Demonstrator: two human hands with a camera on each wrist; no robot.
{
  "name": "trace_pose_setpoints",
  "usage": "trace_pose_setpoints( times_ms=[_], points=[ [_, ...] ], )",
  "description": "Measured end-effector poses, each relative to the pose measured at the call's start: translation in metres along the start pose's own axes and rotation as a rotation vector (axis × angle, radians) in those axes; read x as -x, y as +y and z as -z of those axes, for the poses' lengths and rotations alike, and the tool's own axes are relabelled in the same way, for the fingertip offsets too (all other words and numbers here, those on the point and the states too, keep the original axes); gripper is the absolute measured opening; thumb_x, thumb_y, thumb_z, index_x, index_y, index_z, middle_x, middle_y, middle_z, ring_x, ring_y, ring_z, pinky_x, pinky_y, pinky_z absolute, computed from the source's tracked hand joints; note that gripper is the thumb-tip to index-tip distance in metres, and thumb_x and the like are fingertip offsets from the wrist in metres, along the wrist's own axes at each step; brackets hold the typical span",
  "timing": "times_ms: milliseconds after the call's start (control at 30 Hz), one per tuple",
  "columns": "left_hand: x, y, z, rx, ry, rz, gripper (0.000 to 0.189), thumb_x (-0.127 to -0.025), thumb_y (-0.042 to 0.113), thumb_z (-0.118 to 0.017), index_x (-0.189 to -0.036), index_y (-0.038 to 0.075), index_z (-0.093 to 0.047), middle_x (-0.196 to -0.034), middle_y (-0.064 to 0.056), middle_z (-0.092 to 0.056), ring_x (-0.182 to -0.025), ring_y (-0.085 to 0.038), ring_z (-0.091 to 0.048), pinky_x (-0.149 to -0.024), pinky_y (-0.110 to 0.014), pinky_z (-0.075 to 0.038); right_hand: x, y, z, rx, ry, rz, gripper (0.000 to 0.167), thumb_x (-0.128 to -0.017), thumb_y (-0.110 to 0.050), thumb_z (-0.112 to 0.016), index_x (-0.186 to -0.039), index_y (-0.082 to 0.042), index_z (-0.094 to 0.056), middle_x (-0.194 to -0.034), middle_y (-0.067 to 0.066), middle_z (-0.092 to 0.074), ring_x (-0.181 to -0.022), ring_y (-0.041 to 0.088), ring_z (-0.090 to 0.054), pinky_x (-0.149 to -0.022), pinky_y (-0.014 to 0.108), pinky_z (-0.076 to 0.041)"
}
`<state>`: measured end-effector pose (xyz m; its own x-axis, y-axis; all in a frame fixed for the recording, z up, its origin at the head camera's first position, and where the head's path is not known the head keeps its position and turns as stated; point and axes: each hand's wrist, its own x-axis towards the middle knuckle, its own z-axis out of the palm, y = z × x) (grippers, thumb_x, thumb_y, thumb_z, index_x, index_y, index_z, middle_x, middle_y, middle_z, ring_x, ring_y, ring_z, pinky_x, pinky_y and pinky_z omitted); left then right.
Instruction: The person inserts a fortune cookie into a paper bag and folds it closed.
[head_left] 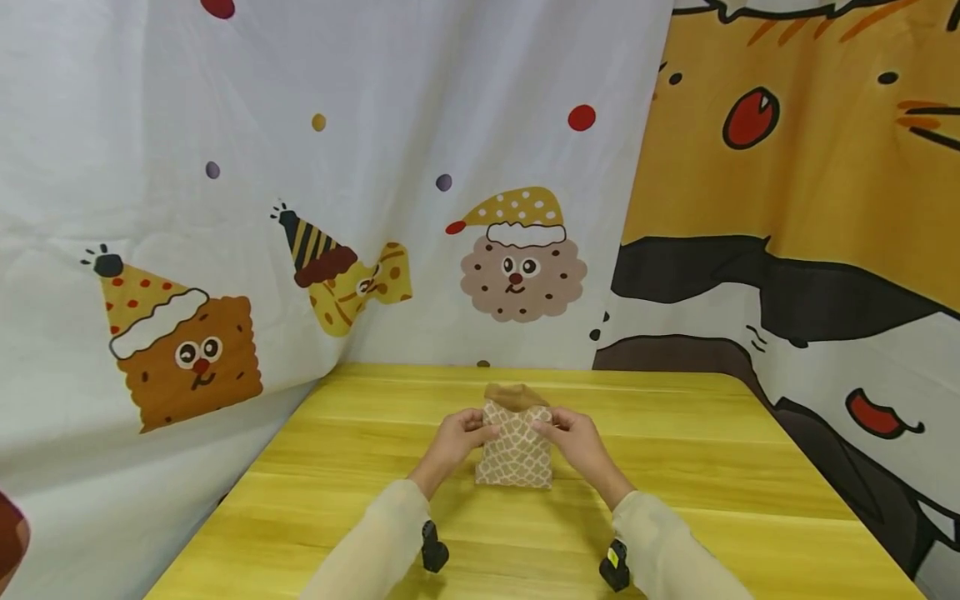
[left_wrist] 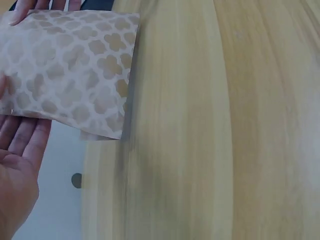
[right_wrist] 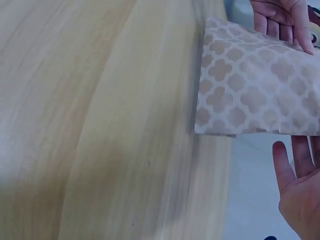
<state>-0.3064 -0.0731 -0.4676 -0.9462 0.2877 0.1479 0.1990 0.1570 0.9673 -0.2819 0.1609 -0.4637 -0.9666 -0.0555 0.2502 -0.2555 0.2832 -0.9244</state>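
A small brown paper bag [head_left: 514, 454] with a white lattice pattern is held up over the table, its mouth at the top and its plain brown back edge standing higher than the front. My left hand [head_left: 460, 439] pinches its upper left side, thumb on the front face and fingers behind. On the opposite upper side my right hand [head_left: 576, 439] pinches it the same way. In the left wrist view the patterned bag [left_wrist: 70, 70] spans between both hands. The right wrist view shows the bag's front [right_wrist: 250, 85] from the other side. What is inside is hidden.
Beneath the hands lies a yellow wood-grain table [head_left: 360, 467]. A white curtain [head_left: 390, 100] with cartoon figures hangs behind it, and an orange-and-black printed cloth [head_left: 697, 192] hangs at the right. Each sleeve carries a small black device [head_left: 433, 547] at the wrist.
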Motion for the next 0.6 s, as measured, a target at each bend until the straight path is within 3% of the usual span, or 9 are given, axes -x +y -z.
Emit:
trace_pose_setpoints(
  times_ms=[67,133,267,367,467,567,600],
  points=[
    [-0.001,0.0,0.001,0.06,0.007,0.007,0.028,-0.094,0.024,-0.071,-0.106,-0.001,-0.069,-0.097,-0.006,-0.069,-0.094,-0.016,-0.064,-0.089,-0.043,-0.054,-0.001,-0.001,0.002,-0.011,0.017,-0.001,0.033,-0.093,-0.032,-0.071,-0.077,-0.005,-0.06,-0.067,0.004,-0.047,-0.063,0.015,-0.038,-0.071,0.033,-0.047],
    [-0.001,0.001,0.002,0.095,-0.003,-0.005,0.025,-0.095,0.022,-0.069,-0.098,-0.003,-0.069,-0.096,-0.007,-0.069,-0.094,-0.019,-0.065,-0.089,-0.043,-0.054,-0.001,-0.002,0.004,-0.021,0.022,-0.001,0.037,-0.093,-0.033,-0.071,-0.075,-0.003,-0.059,-0.067,0.006,-0.048,-0.064,0.016,-0.041,-0.075,0.034,-0.05],
    [0.0,0.003,0.008,0.066,-0.045,-0.045,0.034,-0.099,0.026,-0.064,-0.086,-0.006,-0.065,-0.094,-0.007,-0.067,-0.099,-0.02,-0.065,-0.094,-0.045,-0.052,-0.002,-0.004,0.011,-0.027,0.031,0.011,0.041,-0.093,-0.035,-0.071,-0.074,0.0,-0.06,-0.068,0.007,-0.053,-0.071,0.017,-0.052,-0.079,0.035,-0.054],
    [0.0,0.007,0.012,0.021,-0.081,-0.058,0.037,-0.1,0.029,-0.061,-0.091,-0.006,-0.065,-0.106,-0.009,-0.067,-0.112,-0.025,-0.061,-0.101,-0.05,-0.046,-0.003,-0.004,0.015,-0.019,0.016,0.032,0.044,-0.093,-0.035,-0.07,-0.073,0.002,-0.058,-0.063,0.007,-0.046,-0.065,0.018,-0.045,-0.072,0.033,-0.052],
    [-0.001,0.008,0.013,0.011,-0.148,-0.026,0.036,-0.099,0.032,-0.063,-0.119,0.002,-0.066,-0.127,-0.01,-0.063,-0.124,-0.028,-0.055,-0.105,-0.052,-0.041,-0.003,0.0,0.017,0.014,-0.016,0.019,0.034,-0.093,-0.034,-0.071,-0.08,-0.003,-0.069,-0.075,0.0,-0.061,-0.074,0.012,-0.054,-0.077,0.037,-0.052],
    [-0.004,0.009,0.011,0.013,-0.218,-0.002,0.054,-0.097,0.032,-0.067,-0.145,0.013,-0.049,-0.142,-0.006,-0.053,-0.13,-0.026,-0.05,-0.107,-0.049,-0.04,-0.003,0.007,0.018,0.023,-0.058,-0.025,0.026,-0.092,-0.034,-0.072,-0.096,-0.009,-0.077,-0.096,0.002,-0.071,-0.092,0.017,-0.063,-0.087,0.045,-0.052],
    [-0.005,0.011,0.01,0.022,-0.228,-0.008,0.059,-0.097,0.031,-0.067,-0.149,0.015,-0.044,-0.14,-0.007,-0.055,-0.127,-0.026,-0.052,-0.106,-0.048,-0.042,-0.004,0.008,0.017,0.019,-0.062,-0.03,0.028,-0.092,-0.035,-0.072,-0.106,-0.012,-0.077,-0.106,0.002,-0.071,-0.102,0.018,-0.064,-0.093,0.049,-0.05]
  ],
)
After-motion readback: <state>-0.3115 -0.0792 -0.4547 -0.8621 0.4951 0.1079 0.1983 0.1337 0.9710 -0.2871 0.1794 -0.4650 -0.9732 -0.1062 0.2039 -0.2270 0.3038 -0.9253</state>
